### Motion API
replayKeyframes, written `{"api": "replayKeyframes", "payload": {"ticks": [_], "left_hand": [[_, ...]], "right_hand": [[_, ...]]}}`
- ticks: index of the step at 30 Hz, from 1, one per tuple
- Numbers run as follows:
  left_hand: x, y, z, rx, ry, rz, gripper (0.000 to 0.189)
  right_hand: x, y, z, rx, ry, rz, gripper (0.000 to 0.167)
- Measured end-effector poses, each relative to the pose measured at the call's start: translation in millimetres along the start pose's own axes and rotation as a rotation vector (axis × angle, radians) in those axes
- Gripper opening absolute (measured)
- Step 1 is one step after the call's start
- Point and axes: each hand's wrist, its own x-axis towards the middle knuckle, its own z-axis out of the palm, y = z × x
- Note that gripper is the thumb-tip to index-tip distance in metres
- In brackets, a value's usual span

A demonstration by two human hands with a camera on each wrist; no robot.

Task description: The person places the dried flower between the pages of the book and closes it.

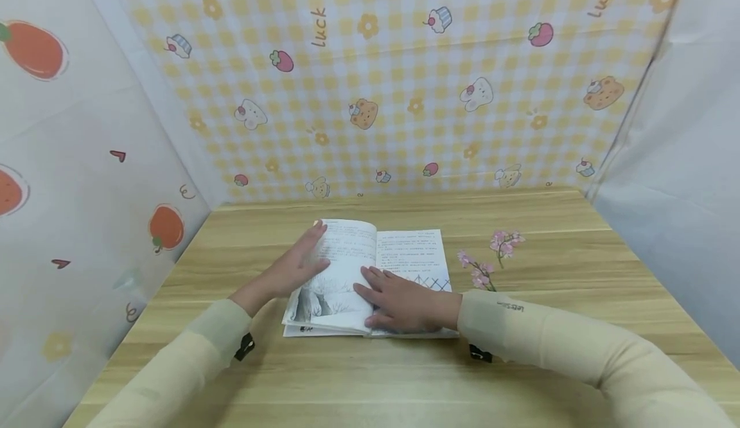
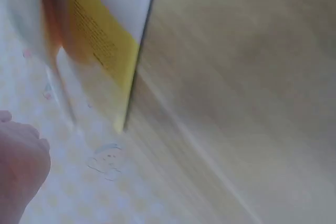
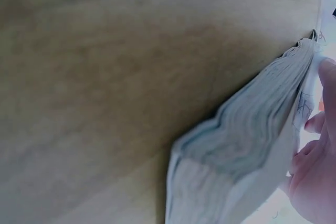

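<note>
An open book lies on the wooden table, with printed text on both pages and a grey ink drawing low on the left page. My left hand rests along that page's outer edge, thumb and fingers spread over the paper. Across the lower right page near the centre fold lies my right hand, palm down with straight fingers reaching toward the fold. The right wrist view shows the thick page block from its edge, fingers against the pages. In the blurred left wrist view, a yellow-and-white printed panel of the book shows.
Two sprigs of pink blossom lie on the table to the right of the book. Behind stands a yellow checked cloth with cartoon prints. White cloths hang at both sides.
</note>
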Motion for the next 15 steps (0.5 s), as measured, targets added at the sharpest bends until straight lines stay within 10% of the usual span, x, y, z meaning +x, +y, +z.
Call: {"api": "replayKeyframes", "payload": {"ticks": [15], "left_hand": [[1.7, 5.4, 28.7, 0.556, -0.310, 0.149, 0.117]], "right_hand": [[8.2, -1.9, -1.7, -0.272, 0.019, -0.099, 0.074]]}}
